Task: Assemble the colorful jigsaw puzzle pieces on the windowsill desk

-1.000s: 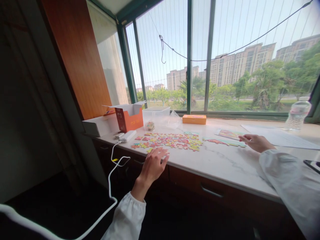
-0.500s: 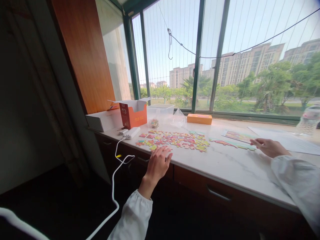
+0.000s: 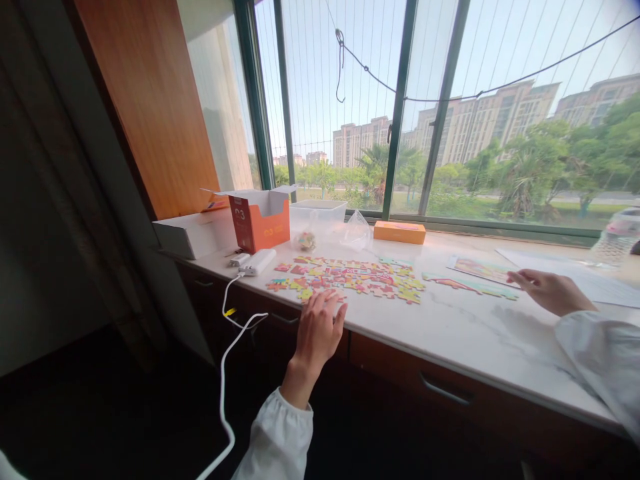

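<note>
both arms in loose white long sleeves, thin light fabric. left sleeve (image 3: 280,440) gathered at the wrist into a puffed elastic cuff, soft folds above it. right sleeve (image 3: 607,360) looks slightly sheer, wrinkled, cuff bunched at the wrist. left hand (image 3: 317,333) and right hand (image 3: 553,291) bare: no gloves, rings, watch or bands visible. nothing else of the body in view.

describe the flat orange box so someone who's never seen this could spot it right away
Start at the marble counter under the big window. At its back edge, against the window frame, lies the flat orange box, beyond the puzzle pieces. Unlike the taller open orange carton to its left, it is low, closed and lying flat.
</note>
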`<state>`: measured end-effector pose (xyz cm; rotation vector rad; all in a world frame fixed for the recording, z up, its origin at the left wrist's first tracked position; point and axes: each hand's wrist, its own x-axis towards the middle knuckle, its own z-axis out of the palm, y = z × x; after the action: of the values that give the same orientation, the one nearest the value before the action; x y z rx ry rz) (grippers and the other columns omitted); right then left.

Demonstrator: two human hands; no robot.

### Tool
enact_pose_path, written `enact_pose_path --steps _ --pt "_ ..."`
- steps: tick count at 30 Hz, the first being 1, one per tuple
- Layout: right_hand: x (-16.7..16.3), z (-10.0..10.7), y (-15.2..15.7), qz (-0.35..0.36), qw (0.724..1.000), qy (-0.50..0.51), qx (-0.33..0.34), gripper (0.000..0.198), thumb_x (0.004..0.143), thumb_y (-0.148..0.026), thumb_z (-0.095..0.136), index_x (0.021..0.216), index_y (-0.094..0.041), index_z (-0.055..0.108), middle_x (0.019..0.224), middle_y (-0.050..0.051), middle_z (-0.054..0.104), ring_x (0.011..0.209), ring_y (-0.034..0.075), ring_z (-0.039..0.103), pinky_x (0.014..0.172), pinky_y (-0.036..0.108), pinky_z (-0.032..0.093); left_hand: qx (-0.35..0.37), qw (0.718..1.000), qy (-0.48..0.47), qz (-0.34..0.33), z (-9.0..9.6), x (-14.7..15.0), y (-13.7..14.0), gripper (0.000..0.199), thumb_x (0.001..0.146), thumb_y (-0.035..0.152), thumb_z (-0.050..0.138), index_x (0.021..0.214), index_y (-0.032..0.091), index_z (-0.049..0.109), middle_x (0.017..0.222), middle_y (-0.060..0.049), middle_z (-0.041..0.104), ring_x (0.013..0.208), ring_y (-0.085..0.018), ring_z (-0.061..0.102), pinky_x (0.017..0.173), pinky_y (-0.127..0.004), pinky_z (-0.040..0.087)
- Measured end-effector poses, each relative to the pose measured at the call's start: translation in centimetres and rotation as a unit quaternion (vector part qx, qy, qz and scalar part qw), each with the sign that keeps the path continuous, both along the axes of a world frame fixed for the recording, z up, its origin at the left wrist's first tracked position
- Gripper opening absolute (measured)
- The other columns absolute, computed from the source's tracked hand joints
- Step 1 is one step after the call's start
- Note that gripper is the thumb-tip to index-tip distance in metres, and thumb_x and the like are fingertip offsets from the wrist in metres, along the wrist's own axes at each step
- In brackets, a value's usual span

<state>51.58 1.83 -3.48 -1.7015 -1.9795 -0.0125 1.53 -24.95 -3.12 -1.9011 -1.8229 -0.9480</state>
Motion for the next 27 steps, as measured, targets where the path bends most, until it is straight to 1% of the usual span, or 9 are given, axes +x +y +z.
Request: enact_pose_path --steps 2,5,9,12,15,18,21,24,27 --pt "-2.4 1.3 -1.8 0.014 0.999 -0.012 0.039 0.042 0.086 -0.063 0.05 0.084 -0.03 0.075 0.072 0.008 0.071 0.068 0.022 0.064 0.067 0.035 0.043 0.004 1.0 -0.005 0.004 0.2 -0.2 0.1 0.037 0.1 0.04 0.039 0.119 0.022 0.065 0.123 -0.009 0.064 0.117 -0.025 0.055 0.103 -0.044 0.041" --pt "-7.8 3.0 -5.1 0.087 0.993 -0.014 0.078 0.046 0.089 -0.062 0.045 0.088 -0.026 0.074 0.075 0.006 0.071 0.068 0.021 0.064 0.069 0.033 0.047 0.013 1.0 -0.007 0.006 0.7 -0.2 0.4 0.036 0.099 0.039 0.04 0.118 0.021 0.065 0.12 -0.01 0.065 0.115 -0.026 0.055 0.1 -0.044 0.043" --pt "-15.6 3.6 -9.7 0.251 0.966 -0.037 0.052 0.037 0.094 -0.05 0.046 0.102 -0.027 0.073 0.105 0.005 0.074 0.089 0.02 0.069 0.083 0.033 0.052 0.007 0.999 0.006 -0.036 1.4 1.5 1.4 0.035 0.1 0.037 0.04 0.118 0.021 0.064 0.121 -0.009 0.065 0.115 -0.026 0.055 0.1 -0.044 0.041" --pt "-19.6 3.3 -12.2 0.297 0.953 -0.051 0.042 0.033 0.095 -0.045 0.048 0.109 -0.03 0.073 0.114 0.004 0.072 0.106 0.023 0.066 0.095 0.037 0.05 -0.018 0.995 0.028 -0.098 1.8 3.5 2.7 0.035 0.1 0.036 0.039 0.12 0.022 0.063 0.122 -0.008 0.065 0.116 -0.025 0.054 0.1 -0.042 0.041" --pt "-21.5 3.0 -13.4 0.327 0.944 -0.046 0.013 0.031 0.095 -0.041 0.048 0.111 -0.029 0.072 0.115 0.002 0.073 0.107 0.022 0.066 0.099 0.038 0.049 -0.053 0.988 0.055 -0.136 2.1 5.1 4.2 0.036 0.099 0.039 0.04 0.116 0.021 0.066 0.119 -0.01 0.066 0.116 -0.026 0.054 0.1 -0.043 0.04" --pt "-22.2 3.0 -13.6 0.322 0.947 -0.02 -0.013 0.03 0.094 -0.038 0.05 0.111 -0.029 0.072 0.118 0.002 0.072 0.11 0.023 0.065 0.102 0.039 0.047 -0.095 0.985 0.072 -0.126 2.6 5.6 5.2 0.04 0.098 0.045 0.041 0.103 0.018 0.071 0.11 -0.012 0.069 0.11 -0.028 0.057 0.1 -0.045 0.039" --pt "-22.6 3.0 -13.6 0.305 0.952 -0.001 -0.033 0.029 0.093 -0.037 0.052 0.111 -0.029 0.073 0.118 0.003 0.071 0.111 0.024 0.064 0.104 0.041 0.045 -0.115 0.984 0.067 -0.117 3.1 5.5 5.8 0.047 0.098 0.049 0.038 0.095 0.017 0.072 0.104 -0.012 0.07 0.103 -0.027 0.06 0.099 -0.045 0.04" --pt "-22.8 3.0 -13.4 0.3 0.954 -0.004 -0.028 0.028 0.093 -0.038 0.052 0.108 -0.029 0.073 0.118 0.003 0.071 0.111 0.024 0.064 0.105 0.042 0.044 -0.115 0.983 0.051 -0.131 3.2 5.1 6.0 0.05 0.098 0.051 0.036 0.095 0.018 0.073 0.103 -0.013 0.07 0.102 -0.027 0.061 0.098 -0.045 0.041" --pt "-22.6 3.4 -12.8 0.283 0.959 -0.018 -0.001 0.028 0.094 -0.037 0.05 0.108 -0.029 0.073 0.117 0.003 0.071 0.11 0.024 0.064 0.103 0.041 0.044 -0.114 0.983 0.047 -0.136 3.4 4.8 6.3 0.047 0.098 0.048 0.036 0.102 0.018 0.072 0.104 -0.013 0.07 0.105 -0.027 0.06 0.099 -0.044 0.041"
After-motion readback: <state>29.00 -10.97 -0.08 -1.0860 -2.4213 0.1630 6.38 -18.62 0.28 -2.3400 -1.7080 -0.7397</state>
